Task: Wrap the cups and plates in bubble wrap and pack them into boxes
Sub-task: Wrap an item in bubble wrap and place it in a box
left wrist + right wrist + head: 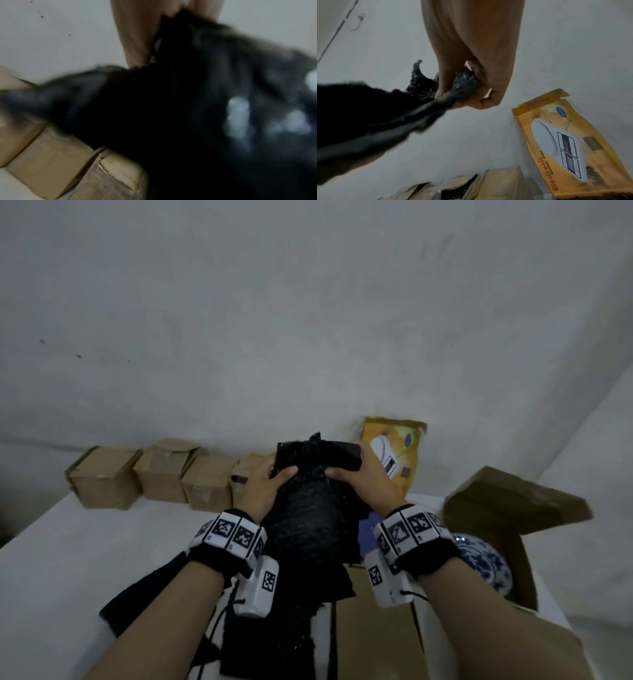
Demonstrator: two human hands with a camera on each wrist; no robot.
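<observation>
You held a bundle of black wrap point(308, 508) up over the table point(68, 559), one hand on each side of its top. Your left hand point(265, 486) gripped the left edge, thumb pressed on the front and fingers curled behind. Your right hand point(363, 477) pinched a folded flap of the wrap point(464, 82) between thumb and curled fingers, as the right wrist view showed. Whatever the wrap enclosed could not be told. The left wrist view was blurred, filled mostly by the dark wrap point(188, 108). A loose tail of the wrap hung down to the table below your wrists. To your right an open box point(507, 508) held a blue-and-white plate point(486, 563), standing tilted against the box's inner wall. Four small boxes point(154, 474) stood in a row along the wall point(308, 320), and a yellow scale carton point(394, 453) leaned against it just beyond your right hand.
</observation>
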